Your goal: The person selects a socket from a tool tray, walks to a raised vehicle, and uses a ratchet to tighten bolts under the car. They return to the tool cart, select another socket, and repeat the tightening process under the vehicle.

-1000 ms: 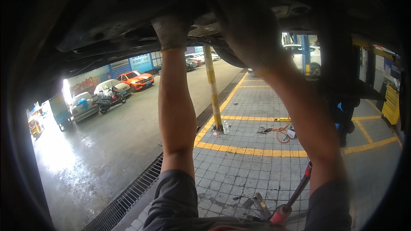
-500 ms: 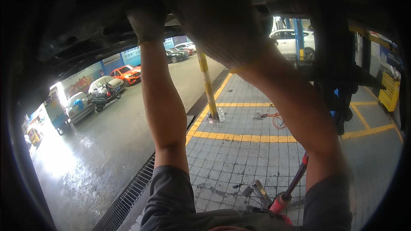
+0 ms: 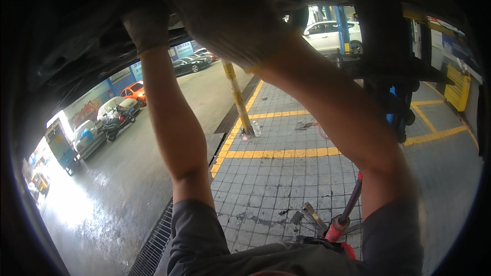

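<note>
Reaching overhead, both gloved hands press into the dark, grimy underbody [image 3: 76, 36] of a raised car. Knit cotton covers the right hand [image 3: 232, 18], looming large and blurred, and the left hand [image 3: 147, 23]; finger positions cannot be told. Below lie grey paving tiles [image 3: 286, 184] and a red-handled tool [image 3: 343, 214]. Since half a second ago, both arms sit further right in view.

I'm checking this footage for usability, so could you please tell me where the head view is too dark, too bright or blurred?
Head view: the car underside sits in deep shadow; the gloved left hand and right hand are dim and soft; glare washes out the wet floor at lower left; the yellow post bends from fisheye distortion.
</note>
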The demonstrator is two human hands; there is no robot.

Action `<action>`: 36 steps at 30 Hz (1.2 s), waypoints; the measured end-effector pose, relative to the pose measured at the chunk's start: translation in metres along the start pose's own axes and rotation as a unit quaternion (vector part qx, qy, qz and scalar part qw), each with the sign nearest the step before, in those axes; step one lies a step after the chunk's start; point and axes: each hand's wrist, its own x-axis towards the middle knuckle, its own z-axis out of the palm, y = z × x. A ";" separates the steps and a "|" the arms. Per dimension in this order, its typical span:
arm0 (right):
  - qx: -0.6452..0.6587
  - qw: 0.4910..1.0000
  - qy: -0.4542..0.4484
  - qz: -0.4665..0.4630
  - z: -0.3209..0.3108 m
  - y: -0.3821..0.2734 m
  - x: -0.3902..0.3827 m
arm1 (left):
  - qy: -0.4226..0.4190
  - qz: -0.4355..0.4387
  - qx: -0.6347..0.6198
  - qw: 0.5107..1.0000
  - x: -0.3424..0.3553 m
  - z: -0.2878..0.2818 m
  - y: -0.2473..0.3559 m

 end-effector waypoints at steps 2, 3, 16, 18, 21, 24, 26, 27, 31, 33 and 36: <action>0.013 0.999 0.032 0.001 -0.003 -0.003 -0.002 | -0.004 0.002 0.000 1.000 -0.001 0.002 -0.004; 0.034 0.997 0.075 -0.008 -0.004 -0.005 -0.002 | -0.002 0.000 0.000 1.000 0.000 0.002 -0.007; 0.160 0.972 0.169 -0.028 -0.007 -0.004 -0.002 | -0.018 -0.040 -0.113 0.993 0.007 0.003 -0.021; 0.181 0.966 0.183 -0.037 -0.009 -0.004 -0.002 | 0.003 -0.007 -0.049 0.999 0.005 -0.003 -0.012; 0.132 0.979 0.152 -0.026 -0.012 -0.004 -0.004 | 0.019 0.011 -0.029 0.999 0.008 -0.010 -0.002; 0.064 0.968 0.240 -0.027 -0.016 -0.002 -0.010 | 0.044 0.086 0.004 0.995 0.015 -0.012 0.001; 0.110 0.978 0.180 -0.001 -0.019 0.002 -0.019 | 0.050 0.120 0.056 0.990 0.019 -0.014 0.000; 0.132 0.980 0.149 0.013 -0.021 0.005 -0.023 | 0.047 0.120 0.076 0.989 0.019 -0.014 0.000; 0.063 0.988 0.141 -0.004 -0.025 0.013 -0.036 | 0.045 0.100 0.041 0.993 0.017 -0.013 0.002; 0.110 0.991 0.073 0.008 -0.028 0.016 -0.039 | 0.027 0.022 -0.038 0.999 0.013 -0.013 0.005; 0.065 0.989 0.124 -0.048 -0.033 0.019 -0.041 | 0.017 0.025 0.032 0.999 0.014 -0.012 0.006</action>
